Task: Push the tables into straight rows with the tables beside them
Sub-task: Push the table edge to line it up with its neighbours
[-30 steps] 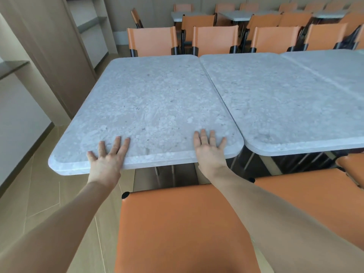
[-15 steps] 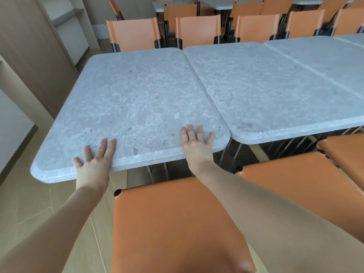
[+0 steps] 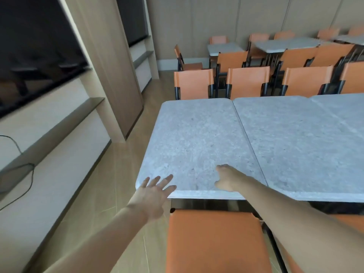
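— Where's the end table (image 3: pixel 189 138)?

— Flush against the neighbouring table (image 3: pixel 307 146), near edges in line, an orange chair (image 3: pixel 214 241) tucked below.

— And the hands?

— Left hand (image 3: pixel 151 196) at its near left corner, fingers (image 3: pixel 165 179) spread, grasping nothing. Right hand (image 3: pixel 226 178) over its near edge; fingers too blurred to tell.

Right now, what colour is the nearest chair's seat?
Orange, seen in the head view: chair seat.

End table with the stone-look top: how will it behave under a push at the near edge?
The end table probably feels heavy: the slab top looks thick. It should slide rigidly, not flex. A push from the left hand alone, at the corner, might swing it against the neighbouring table, so both hands seem wiser.
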